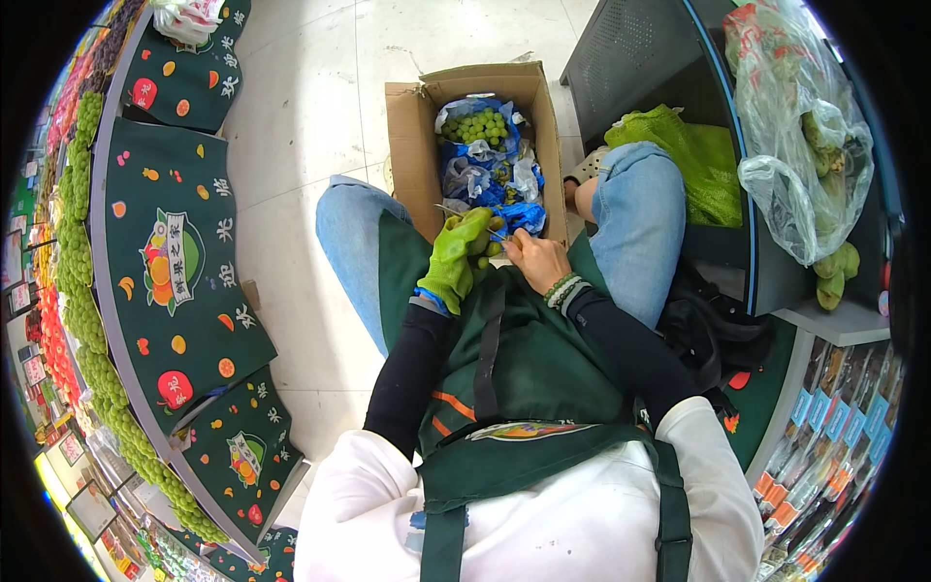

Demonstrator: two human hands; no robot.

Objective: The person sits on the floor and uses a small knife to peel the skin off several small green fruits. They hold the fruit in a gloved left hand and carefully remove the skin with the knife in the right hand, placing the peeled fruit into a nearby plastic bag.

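My left hand (460, 251), in a green glove, is closed around something green and small, mostly hidden by its fingers; a thin stem sticks out at its upper left. My bare right hand (537, 258), with beaded bracelets at the wrist, holds a small metal tool (500, 235) whose tip points at the gloved fingers. Both hands are above the near edge of an open cardboard box (412, 145) on the floor. Inside it, green grapes (486, 129) rest at the far end among crumpled blue and white wrapping (469, 174).
A display shelf edged with green grapes (80, 276) and a printed green skirt (174, 254) runs along the left. A dark metal counter (633, 58) stands at the right, with a green mesh bag (698, 167) inside and a clear plastic bag (789, 145) of green fruit on top.
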